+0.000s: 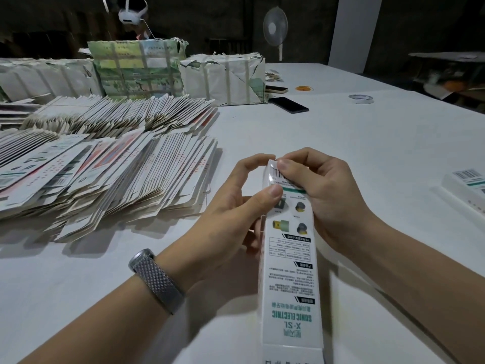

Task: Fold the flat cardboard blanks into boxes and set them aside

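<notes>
A long white box [288,261], printed with small product pictures, text panels and the words SONIC ELECTRIC, is held above the white table [367,158] in front of the person, its far end raised between both hands; the left hand [231,206] grips that far end from the left, thumb pressed on the printed face and fingers curled over the top; the right hand [320,190] pinches the end flap [275,173], which carries a barcode, thumb on top and fingers wrapped round the right side; a mesh-strap watch [157,278] sits on the left wrist. To the left, the flat blanks [110,164] lie fanned in overlapping rows across the table; behind them stand wrapped bundles [223,80], taped and partly torn. At the right edge another box [467,185] lies on its side on the table, well apart from the hands. Farther back on the table lie a dark phone [288,104], a roll of tape [360,99] and some orange rubber bands [304,88]; a standing fan [275,27] rises beyond the table's far edge.
</notes>
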Demonstrator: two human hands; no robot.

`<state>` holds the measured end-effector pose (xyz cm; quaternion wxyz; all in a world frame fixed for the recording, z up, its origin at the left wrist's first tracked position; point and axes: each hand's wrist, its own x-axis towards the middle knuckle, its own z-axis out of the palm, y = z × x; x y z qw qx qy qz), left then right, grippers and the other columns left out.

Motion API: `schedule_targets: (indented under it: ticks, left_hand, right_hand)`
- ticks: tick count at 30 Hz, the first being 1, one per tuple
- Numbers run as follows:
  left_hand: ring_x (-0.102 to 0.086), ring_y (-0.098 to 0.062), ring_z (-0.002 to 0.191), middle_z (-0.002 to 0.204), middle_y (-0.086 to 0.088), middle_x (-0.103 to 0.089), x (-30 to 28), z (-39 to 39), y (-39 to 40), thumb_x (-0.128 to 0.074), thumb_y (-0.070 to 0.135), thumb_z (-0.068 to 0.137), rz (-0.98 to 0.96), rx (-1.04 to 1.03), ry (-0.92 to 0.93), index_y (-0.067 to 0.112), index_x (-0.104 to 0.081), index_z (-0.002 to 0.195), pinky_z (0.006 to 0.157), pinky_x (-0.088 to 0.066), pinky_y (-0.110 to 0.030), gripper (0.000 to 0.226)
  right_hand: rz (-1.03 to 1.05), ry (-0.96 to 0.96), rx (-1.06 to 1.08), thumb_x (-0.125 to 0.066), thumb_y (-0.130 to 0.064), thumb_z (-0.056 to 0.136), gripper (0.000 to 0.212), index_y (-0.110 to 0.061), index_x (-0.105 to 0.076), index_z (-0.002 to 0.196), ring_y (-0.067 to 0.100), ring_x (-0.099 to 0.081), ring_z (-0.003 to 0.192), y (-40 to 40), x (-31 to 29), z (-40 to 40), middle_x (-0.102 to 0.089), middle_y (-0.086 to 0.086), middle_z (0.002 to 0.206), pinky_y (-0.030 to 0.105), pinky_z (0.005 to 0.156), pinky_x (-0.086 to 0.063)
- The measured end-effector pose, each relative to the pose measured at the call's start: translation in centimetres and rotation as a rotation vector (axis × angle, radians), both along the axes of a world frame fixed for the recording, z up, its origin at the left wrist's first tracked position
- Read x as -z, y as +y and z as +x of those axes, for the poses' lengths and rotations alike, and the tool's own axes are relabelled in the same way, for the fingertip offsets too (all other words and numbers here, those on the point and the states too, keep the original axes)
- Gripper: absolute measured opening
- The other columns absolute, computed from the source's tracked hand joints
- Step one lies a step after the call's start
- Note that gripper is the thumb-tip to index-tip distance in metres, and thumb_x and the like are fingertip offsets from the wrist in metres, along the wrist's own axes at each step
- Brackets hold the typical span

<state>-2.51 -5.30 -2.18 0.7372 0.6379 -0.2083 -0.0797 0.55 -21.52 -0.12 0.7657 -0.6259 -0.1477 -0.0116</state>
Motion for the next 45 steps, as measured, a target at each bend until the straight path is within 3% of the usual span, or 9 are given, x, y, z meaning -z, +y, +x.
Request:
schedule_targets:
  ticks: [6, 13, 27, 29, 30, 32, 37, 41, 45]
  left_hand:
    - [-0.07, -0.013, 0.06, 0.083, -0.004, -0.076, -0.21, -0.11, 0.01, -0.056, 0.028, 0.099, -0.026, 0.023, 0.017, 0.031, -0.042, 0.133, 0.05, -0.051, -0.015, 0.037]
    - [-0.073, -0.019, 0.068, 0.089, -0.009, -0.077, -0.08, 0.17, 0.24, -0.058, 0.027, 0.094, -0.023, 0.001, 0.034, 0.037, -0.047, 0.132, 0.055, -0.056, -0.025, 0.041]
    - [-0.074, -0.023, 0.073, 0.095, -0.012, -0.077, 0.01, 0.04, 0.23, -0.06, 0.028, 0.094, -0.011, 0.059, 0.064, 0.041, -0.043, 0.137, 0.058, -0.057, -0.026, 0.048]
    - [-0.066, -0.034, 0.073, 0.094, -0.029, -0.071, -0.04, -0.01, 0.18, -0.067, 0.033, 0.092, -0.001, 0.051, 0.073, 0.045, -0.045, 0.136, 0.061, -0.053, -0.034, 0.05]
    - [-0.056, -0.038, 0.071, 0.096, -0.043, -0.06, -0.08, -0.05, 0.17, -0.07, 0.038, 0.088, 0.012, 0.038, 0.083, 0.049, -0.048, 0.133, 0.06, -0.046, -0.034, 0.051]
    - [-0.038, -0.037, 0.068, 0.09, -0.053, -0.046, -0.15, -0.11, 0.17, -0.069, 0.046, 0.08, 0.012, 0.03, 0.109, 0.052, -0.052, 0.127, 0.05, -0.038, -0.029, 0.05]
    - [-0.029, -0.037, 0.064, 0.086, -0.052, -0.04, -0.36, -0.16, 0.34, -0.07, 0.044, 0.079, -0.029, 0.067, 0.124, 0.051, -0.055, 0.127, 0.045, -0.033, -0.023, 0.05]
    - [-0.029, -0.061, 0.063, 0.094, -0.039, -0.055, -0.36, -0.15, 0.56, -0.068, 0.041, 0.082, -0.015, 0.09, 0.109, 0.049, -0.051, 0.131, 0.052, -0.03, -0.029, 0.052]
    - [-0.033, -0.054, 0.066, 0.11, -0.047, -0.054, -0.28, -0.15, 0.7, -0.062, 0.033, 0.093, 0.016, 0.093, 0.089, 0.051, -0.049, 0.13, 0.056, -0.029, -0.033, 0.043]
  right_hand:
    - [0.006, 0.054, -0.04, -0.062, -0.014, 0.095, 0.026, -0.018, -0.067, 0.07, 0.021, -0.063, 0.058, 0.17, 0.16, 0.22, -0.064, 0.007, 0.071, 0.031, 0.053, -0.056]
    - [-0.038, 0.048, -0.041, -0.061, -0.015, 0.097, 0.014, -0.012, -0.068, 0.085, 0.021, -0.066, 0.061, 0.03, 0.07, 0.12, -0.067, 0.003, 0.071, 0.033, 0.057, -0.059]
    - [-0.016, 0.039, 0.009, -0.063, -0.013, 0.095, 0.028, -0.017, -0.07, 0.068, 0.022, -0.065, 0.057, 0.11, -0.22, 0.04, -0.068, 0.009, 0.07, 0.03, 0.052, -0.055]
    - [-0.016, 0.043, 0.01, -0.062, -0.012, 0.096, 0.027, -0.015, -0.068, 0.069, 0.022, -0.064, 0.057, 0.12, -0.24, 0.07, -0.067, 0.01, 0.071, 0.03, 0.052, -0.055]
    - [-0.017, 0.048, 0.006, -0.061, -0.012, 0.096, 0.027, -0.014, -0.067, 0.07, 0.022, -0.064, 0.057, 0.12, -0.24, 0.07, -0.067, 0.01, 0.071, 0.029, 0.051, -0.054]
    - [-0.009, 0.068, -0.011, -0.059, -0.012, 0.097, 0.027, -0.014, -0.065, 0.07, 0.022, -0.063, 0.056, 0.14, -0.3, 0.06, -0.066, 0.009, 0.07, 0.028, 0.05, -0.054]
    - [0.006, 0.08, -0.016, -0.061, -0.012, 0.094, 0.027, -0.016, -0.065, 0.068, 0.021, -0.06, 0.055, 0.05, -0.18, 0.23, -0.064, 0.009, 0.067, 0.031, 0.053, -0.051]
    - [-0.027, 0.058, -0.046, -0.064, -0.016, 0.091, 0.029, -0.021, -0.064, 0.062, 0.023, -0.063, 0.056, -0.25, -0.14, 0.54, -0.064, 0.008, 0.067, 0.035, 0.058, -0.049]
    - [-0.055, 0.046, -0.073, -0.061, -0.015, 0.092, 0.027, -0.019, -0.062, 0.064, 0.022, -0.063, 0.057, -0.48, -0.18, 0.78, -0.063, 0.008, 0.066, 0.035, 0.057, -0.049]
